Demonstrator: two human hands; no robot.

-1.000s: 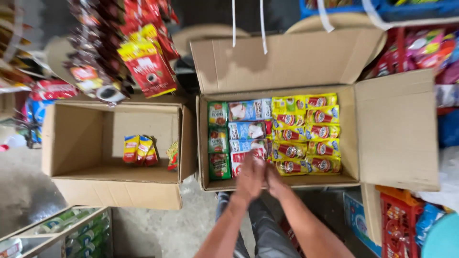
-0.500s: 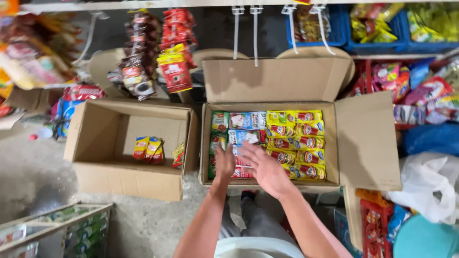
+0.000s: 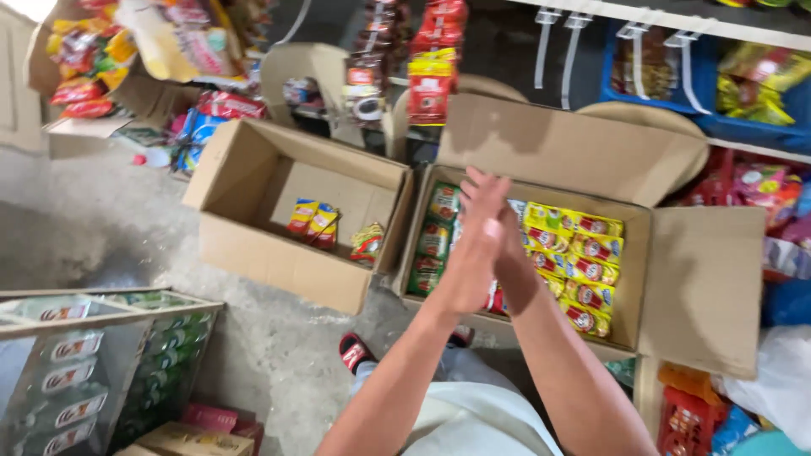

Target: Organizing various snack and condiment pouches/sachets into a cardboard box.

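The cardboard box of sachets (image 3: 541,253) is seen at the centre right of the floor, its flaps folded outward, filled with rows of yellow-and-red sachets (image 3: 583,270) on the right and green packets (image 3: 435,241) along its left wall. Both hands are held above this box, pressed flat together palm to palm. The left hand (image 3: 473,253) is seen from its back, fingers straight and pointing away from the body toward the box's far flap. The right hand (image 3: 505,245) is mostly hidden behind it, only its edge and fingertips showing. Nothing is gripped by either hand, and the fingers are extended rather than curled. Both forearms are raised from the lower edge of the view and converge at the wrists.

Just to the left, touching the first box, a second cardboard box (image 3: 287,211) stands nearly bare, with a few yellow sachets (image 3: 314,221) lying at its bottom. A red sandal (image 3: 355,350) is visible on the concrete floor below. Strips of hanging sachets (image 3: 431,63) are seen behind the boxes, and a crate of bottles (image 3: 93,363) stands at lower left.
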